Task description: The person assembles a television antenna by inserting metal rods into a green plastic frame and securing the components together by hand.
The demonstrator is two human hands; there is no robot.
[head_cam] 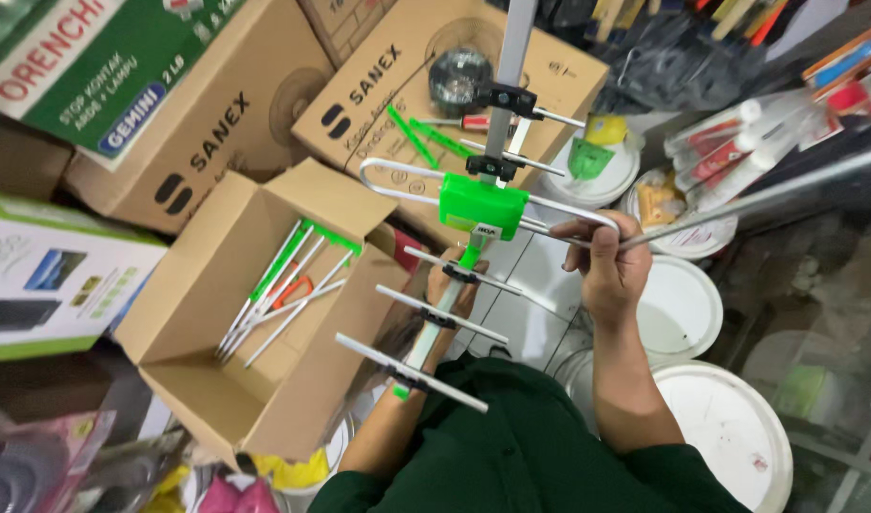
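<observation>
— Two hands are seen on one thing: a TV antenna with a grey boom, a green plastic junction box and thin metal cross rods, held upright over the lap, in the middle of the scene.

— How is it gripped?

— The right hand is closed around the right end of the bent loop element, just beside the green junction box. The left hand is mostly hidden behind the boom; it seems wrapped about it below the box, though how tightly cannot be told.

— And the step in hand?

— Assembly, by the look of it: the loop appears to be being seated or squared at the box (several rods are already fixed on the boom).

— What would the next move call for?

— Probably more rods. Loose antenna rods with green ends lie in the open cardboard box to the left, near the knee, so one hand would have to be freed while the boom is kept steady. White plastic buckets stand to the right, and larger cartons are stacked at the far side.
</observation>
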